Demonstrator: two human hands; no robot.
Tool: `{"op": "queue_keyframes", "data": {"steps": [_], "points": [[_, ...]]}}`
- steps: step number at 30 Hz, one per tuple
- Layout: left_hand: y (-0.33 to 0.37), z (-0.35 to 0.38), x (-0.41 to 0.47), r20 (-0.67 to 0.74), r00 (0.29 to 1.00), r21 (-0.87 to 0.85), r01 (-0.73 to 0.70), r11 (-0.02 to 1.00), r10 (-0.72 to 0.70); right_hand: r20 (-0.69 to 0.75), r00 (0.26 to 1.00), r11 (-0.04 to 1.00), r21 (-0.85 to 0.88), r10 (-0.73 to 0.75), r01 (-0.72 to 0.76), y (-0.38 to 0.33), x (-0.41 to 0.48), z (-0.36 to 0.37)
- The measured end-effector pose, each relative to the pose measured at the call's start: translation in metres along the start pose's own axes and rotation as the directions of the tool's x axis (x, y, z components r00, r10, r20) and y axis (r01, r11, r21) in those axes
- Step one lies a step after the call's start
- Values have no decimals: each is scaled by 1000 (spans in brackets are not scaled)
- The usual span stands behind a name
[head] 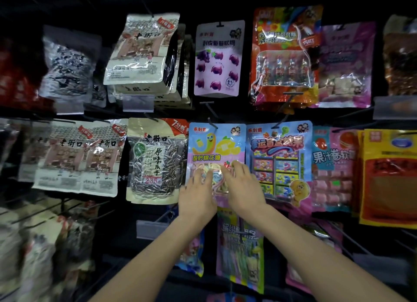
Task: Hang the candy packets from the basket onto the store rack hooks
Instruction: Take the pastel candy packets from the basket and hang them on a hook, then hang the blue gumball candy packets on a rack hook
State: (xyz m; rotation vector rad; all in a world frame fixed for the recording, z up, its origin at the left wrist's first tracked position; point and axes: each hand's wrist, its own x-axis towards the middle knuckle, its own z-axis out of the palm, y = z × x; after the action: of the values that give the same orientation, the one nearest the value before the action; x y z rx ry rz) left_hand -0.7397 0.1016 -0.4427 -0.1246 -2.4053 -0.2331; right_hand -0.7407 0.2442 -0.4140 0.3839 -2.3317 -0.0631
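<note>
A light-blue candy packet (215,146) with a banana and lemon cartoon hangs on a black rack hook (211,123) in the middle row. My left hand (196,193) lies flat on its lower left part. My right hand (242,184) lies on its lower right part, fingers spread over the clear window with pastel candy. Both hands press the packet with straight fingers. The basket is out of view.
Sunflower-seed bags (155,161) hang to the left, a blue candy packet (279,157) and pink packets (331,168) to the right. A purple grape packet (217,58) hangs above. More packets (240,245) and bare hooks (340,236) sit in the row below.
</note>
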Motion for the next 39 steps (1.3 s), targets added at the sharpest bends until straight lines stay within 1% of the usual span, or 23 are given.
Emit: {"op": "queue_keyframes", "data": {"steps": [5,8,10,13,19,22,25,30,35,36,38,39], "points": [[1,-15,-3,88,996,52,-25,998,21,36,998,995,85,46,-49,-2,-10,-12],[1,-30,-11,127,991,46,-42,998,35,43,998,992,113,45,-49,-1,-20,-24],[0,-41,-23,112,992,38,-69,997,64,41,999,991,127,30,-34,2,-32,-34],[-5,-55,-55,50,991,12,-127,992,127,52,999,989,146,10,-18,10,-61,-51],[-2,-76,-142,-16,970,-69,-243,968,243,127,991,977,215,-36,8,11,-153,-86],[0,-71,-195,22,957,-113,-285,952,289,195,978,965,261,-76,23,8,-213,-90],[0,-62,-244,70,946,-157,-302,940,316,268,959,969,245,-97,29,8,-272,-87],[-3,-33,-320,218,916,-209,-294,933,337,429,896,957,290,-113,-18,10,-363,-66],[4,15,-387,397,844,-268,-270,925,361,565,817,954,292,-111,-73,10,-440,-22],[7,26,-400,424,830,-277,-262,924,362,598,794,955,286,-110,-83,10,-453,-11],[13,49,-424,458,799,-317,-261,912,388,679,723,961,264,-124,-83,13,-478,11],[17,60,-437,484,776,-330,-266,906,404,726,674,964,252,-133,-81,14,-488,22]]}}
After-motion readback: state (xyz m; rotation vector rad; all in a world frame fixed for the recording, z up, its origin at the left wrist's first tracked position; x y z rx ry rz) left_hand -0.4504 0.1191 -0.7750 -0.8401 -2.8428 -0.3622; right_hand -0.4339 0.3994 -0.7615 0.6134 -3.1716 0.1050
